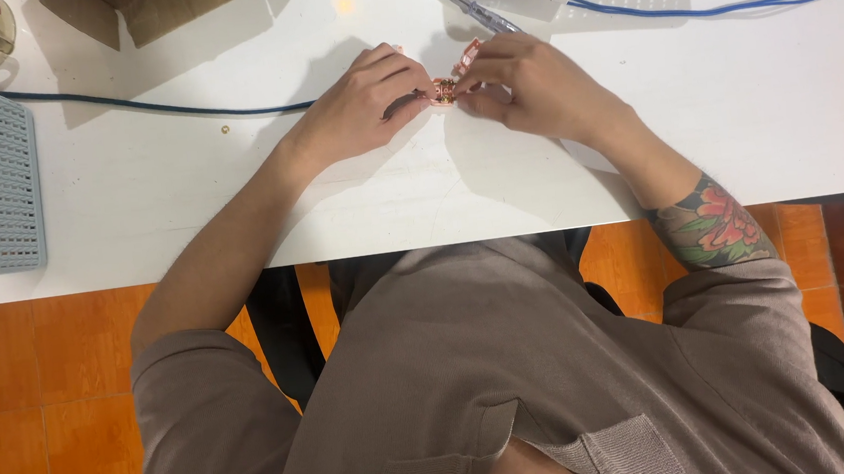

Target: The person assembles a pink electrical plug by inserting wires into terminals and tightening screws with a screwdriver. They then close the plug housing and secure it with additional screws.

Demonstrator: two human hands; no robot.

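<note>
Together, left hand (364, 106), right hand (529, 88), pinching small coppery part (447, 90), long axis level

Both hands (451, 94) largely hide the small copper part (447, 90).

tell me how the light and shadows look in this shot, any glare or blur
Head view: light is even and fairly bright on the white table; soft shadows fall beside the left hand and right hand; no strong glare; the small pink part between the fingers is too small to resolve sharply.
</note>
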